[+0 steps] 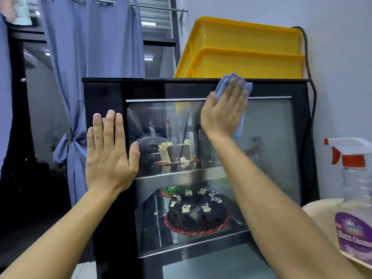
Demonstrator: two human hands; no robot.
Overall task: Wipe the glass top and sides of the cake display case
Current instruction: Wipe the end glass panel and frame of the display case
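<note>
Far left of frame: blue curtains (96,47) hang in front of a dark window, one tied back at mid-height.

Left hand (109,152), left of centre: fingers straight and together, palm flat against the display case (96,93) on its black left frame strip, thumb reaching onto the glass front (267,141). Holds nothing.

Case fills the centre of the frame: black frame, glass front facing the camera, thin silver strip across the upper glass. Behind the glass, upper shelf: a partly cut cake with cream topping (175,153) on a red board. Lower shelf: a dark chocolate cake (196,211) with white decorations on a red board; something green and red sits behind it, too hidden to tell what.

Right hand (225,109), upper centre-right: fingers flat and spread a little, pressing a blue cloth (239,87) onto the glass near the case's top edge. Cloth sticks out above the fingertips and below the heel of the hand.

Upper right: two stacked yellow trays (247,49) sit on top of the case, against the wall. A black cable (313,101) runs down beside the case's right edge.

Far right edge: spray bottle (354,196), white and red trigger head, purple label, standing on a pale surface just beside the case.
</note>
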